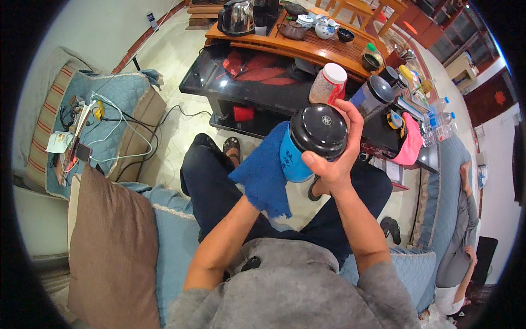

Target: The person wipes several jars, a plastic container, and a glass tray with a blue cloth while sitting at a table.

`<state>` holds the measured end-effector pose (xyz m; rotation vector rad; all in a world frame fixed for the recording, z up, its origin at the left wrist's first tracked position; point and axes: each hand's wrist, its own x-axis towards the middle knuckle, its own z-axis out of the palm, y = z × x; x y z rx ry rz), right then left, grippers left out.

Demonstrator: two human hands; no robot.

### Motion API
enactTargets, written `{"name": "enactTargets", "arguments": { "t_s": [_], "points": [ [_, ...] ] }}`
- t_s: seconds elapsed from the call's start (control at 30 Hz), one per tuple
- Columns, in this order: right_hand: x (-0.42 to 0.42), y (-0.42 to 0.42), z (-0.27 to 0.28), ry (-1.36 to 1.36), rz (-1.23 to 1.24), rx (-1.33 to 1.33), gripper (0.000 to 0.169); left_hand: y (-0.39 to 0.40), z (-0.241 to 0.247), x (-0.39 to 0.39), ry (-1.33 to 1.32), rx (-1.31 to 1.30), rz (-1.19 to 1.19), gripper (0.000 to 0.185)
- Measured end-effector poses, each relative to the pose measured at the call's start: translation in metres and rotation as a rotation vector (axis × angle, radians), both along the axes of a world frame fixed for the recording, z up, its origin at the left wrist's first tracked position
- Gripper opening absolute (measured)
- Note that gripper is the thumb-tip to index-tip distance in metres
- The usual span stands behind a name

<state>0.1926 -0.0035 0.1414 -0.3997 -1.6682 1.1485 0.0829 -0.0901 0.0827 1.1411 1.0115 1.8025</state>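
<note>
Above my knees, a blue canister (289, 158) with a glossy black lid (318, 127) is tilted towards me; dark writing runs down its side. My right hand (339, 158) grips it from the right, thumb low by the lid and fingers around the far side. Against its left side lies a dark blue cloth (263, 172). The cloth drapes over my left hand, hiding the fingers; only the left forearm (230, 230) shows below it. Just beyond the canister stands a clear jar (322, 88) with a white lid on the black table (197, 78).
A wooden tea tray (263, 43) carries a kettle (240, 18) and teapots. Clear tumblers (372, 96), a pink cloth (411, 142) and water bottles (441, 121) are right. Cables (123, 123) trail from the left seat. Another person's leg (460, 230) rests on the right sofa.
</note>
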Motion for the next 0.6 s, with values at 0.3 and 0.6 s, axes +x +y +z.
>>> {"name": "enactTargets", "arguments": {
  "t_s": [0.3, 0.6],
  "points": [
    [0.005, -0.011, 0.018, 0.195, -0.235, -0.174, 0.082, 0.008, 0.05, 0.052, 0.672, -0.064, 0.745, 0.057],
    [0.03, -0.026, 0.012, 0.014, -0.217, 0.13, 0.094, -0.003, -0.009, 0.065, -0.467, -0.052, 0.214, 0.049]
  ]
}}
